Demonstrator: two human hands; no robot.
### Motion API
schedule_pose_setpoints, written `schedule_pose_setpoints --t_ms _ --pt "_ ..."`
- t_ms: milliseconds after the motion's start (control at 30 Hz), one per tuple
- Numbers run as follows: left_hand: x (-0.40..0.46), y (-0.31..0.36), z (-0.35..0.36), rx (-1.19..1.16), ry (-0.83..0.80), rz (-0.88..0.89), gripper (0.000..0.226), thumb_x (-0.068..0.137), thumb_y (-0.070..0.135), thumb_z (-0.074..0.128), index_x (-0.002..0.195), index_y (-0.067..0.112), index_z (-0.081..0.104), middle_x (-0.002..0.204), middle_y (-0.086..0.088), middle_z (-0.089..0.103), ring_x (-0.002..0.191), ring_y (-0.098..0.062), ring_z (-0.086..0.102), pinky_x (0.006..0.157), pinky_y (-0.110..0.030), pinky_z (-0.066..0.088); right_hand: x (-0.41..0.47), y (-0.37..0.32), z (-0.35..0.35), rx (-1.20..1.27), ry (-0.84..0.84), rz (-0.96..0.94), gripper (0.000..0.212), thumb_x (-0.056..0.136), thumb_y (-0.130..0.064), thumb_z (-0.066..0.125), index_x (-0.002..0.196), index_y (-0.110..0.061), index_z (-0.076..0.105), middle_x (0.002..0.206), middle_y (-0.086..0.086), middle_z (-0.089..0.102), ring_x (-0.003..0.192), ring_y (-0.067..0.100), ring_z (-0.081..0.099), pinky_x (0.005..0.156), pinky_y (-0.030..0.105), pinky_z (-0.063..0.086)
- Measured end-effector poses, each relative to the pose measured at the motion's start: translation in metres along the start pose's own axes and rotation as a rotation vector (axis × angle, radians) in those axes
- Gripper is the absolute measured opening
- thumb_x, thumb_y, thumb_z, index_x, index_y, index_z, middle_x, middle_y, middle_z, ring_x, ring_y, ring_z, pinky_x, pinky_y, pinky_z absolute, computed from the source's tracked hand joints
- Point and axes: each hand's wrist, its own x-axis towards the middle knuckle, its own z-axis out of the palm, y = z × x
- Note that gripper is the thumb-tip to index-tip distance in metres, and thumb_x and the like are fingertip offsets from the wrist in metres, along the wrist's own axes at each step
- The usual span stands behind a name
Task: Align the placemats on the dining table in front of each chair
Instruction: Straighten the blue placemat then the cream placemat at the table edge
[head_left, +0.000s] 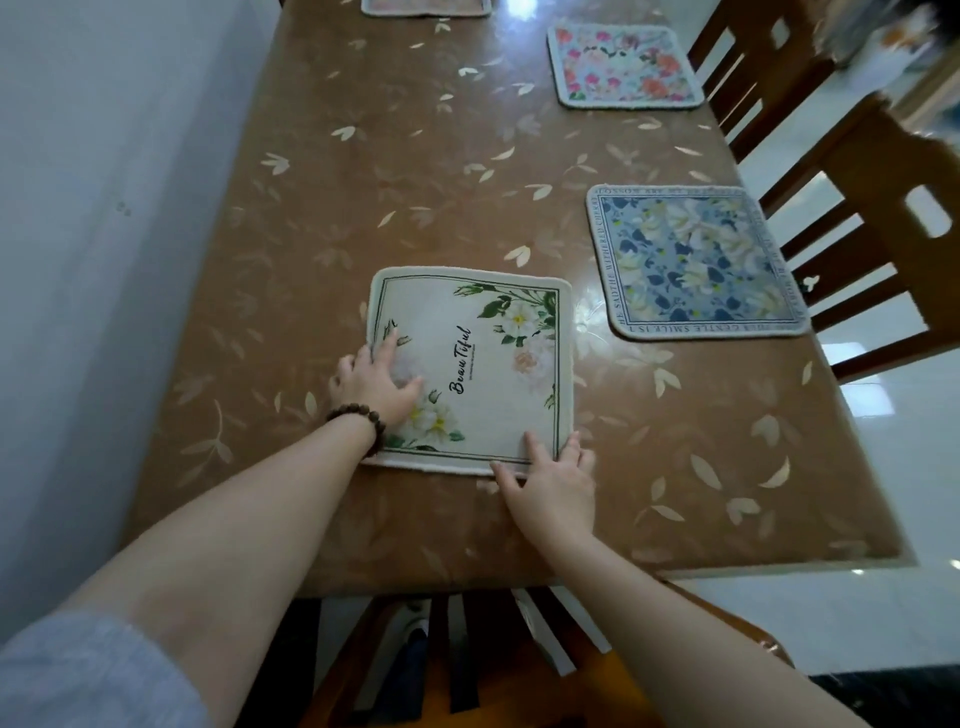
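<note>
Both my arms reach out over the near end of the dining table (395, 171), bare forearms stretched forward, a grey sleeve (78, 675) bunched up at my left elbow and a bead bracelet (358, 422) on that wrist. My left hand (376, 382) lies flat on the left side of the cream placemat (483, 364), palm down, fingers spread and pressing on the cloth, gripping nothing. My right hand (553, 486) sits at the mat's near right corner, fingers open and splayed, tips on the border, thumb along the near edge, nothing pinched that I can see. The cream mat reads "Beau Tiful" in black script, running sideways, with white flowers and green leaves at two corners; smaller print under it is too fine to read. That mat lies near the table's near end, in front of the near chair (467, 665). To the right, by a side chair (872, 249), sits a blue floral placemat (696, 262) with lettering round its border; I can make out "GENTLE SMILE". Farther along the right edge lies a pink floral placemat (623, 67), and at the far end another mat (426, 8) is only partly in view.
</note>
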Motion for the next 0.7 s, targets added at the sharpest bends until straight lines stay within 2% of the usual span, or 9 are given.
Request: schedule_pose_setpoints --t_ms 100,167,267,367,500,600,700 --pt "0.019 0.012 -0.008 0.124 -0.062 0.136 0.072 0.083 0.060 0.047 0.147 0.041 0.018 0.157 0.000 0.021 0.140 -0.028 0.019 0.112 -0.048 0.021 -0.024 -0.003 0.007 0.004 -0.017 -0.012 0.066 0.085 -0.070 0.033 0.138 -0.030 0.038 0.148 0.022 0.027 0.131 0.038 0.022 0.106 0.044 0.028" --pt "0.023 0.018 -0.007 0.197 -0.113 0.217 0.072 0.083 0.060 0.047 0.147 0.040 0.021 0.159 -0.001 0.016 0.143 -0.025 0.014 0.115 -0.045 0.016 -0.030 -0.002 0.007 -0.003 0.016 -0.037 0.060 0.086 -0.067 0.035 0.130 -0.027 0.043 0.131 0.017 0.040 0.120 0.033 0.031 0.099 0.041 0.034" --pt "0.011 0.022 0.003 0.151 -0.102 0.205 0.073 0.084 0.059 0.049 0.148 0.038 0.020 0.160 0.000 0.009 0.145 -0.024 0.008 0.117 -0.044 0.010 -0.016 0.007 -0.004 -0.009 0.091 -0.030 0.057 0.086 -0.064 0.040 0.124 -0.022 0.046 0.117 0.011 0.043 0.109 0.030 0.035 0.093 0.039 0.036" --pt "-0.016 0.020 0.015 0.040 0.007 0.142 0.078 0.085 0.059 0.049 0.150 0.037 0.012 0.160 -0.005 0.003 0.146 -0.027 0.001 0.118 -0.046 0.003 0.021 0.019 -0.022 -0.016 0.137 -0.058 0.059 0.087 -0.059 0.044 0.132 -0.020 0.043 0.133 0.016 0.038 0.123 0.033 0.031 0.104 0.042 0.030" --pt "-0.068 0.018 0.038 -0.079 0.134 -0.003 0.089 0.083 0.057 0.052 0.150 0.033 -0.001 0.158 -0.017 -0.005 0.145 -0.033 -0.005 0.116 -0.050 0.003 0.084 0.021 -0.042 -0.082 0.112 -0.219 0.059 0.089 -0.056 0.045 0.139 -0.027 0.035 0.153 0.014 0.020 0.141 0.034 0.013 0.114 0.047 0.016" --pt "-0.104 0.022 0.057 -0.113 0.106 -0.112 0.095 0.083 0.060 0.050 0.148 0.033 -0.013 0.156 -0.021 -0.013 0.144 -0.035 -0.010 0.116 -0.049 0.001 0.129 0.012 -0.049 -0.256 0.087 -0.330 0.065 0.090 -0.060 0.037 0.146 -0.030 0.024 0.158 0.014 0.007 0.145 0.032 0.001 0.116 0.047 0.007" --pt "-0.124 0.025 0.071 -0.159 0.066 -0.172 0.097 0.082 0.064 0.046 0.148 0.031 -0.017 0.155 -0.023 -0.015 0.144 -0.033 -0.014 0.116 -0.045 -0.001 0.165 -0.002 -0.055 -0.238 0.017 -0.323 0.072 0.087 -0.066 0.038 0.148 -0.034 0.016 0.159 0.010 0.002 0.146 0.029 -0.002 0.118 0.047 0.006"
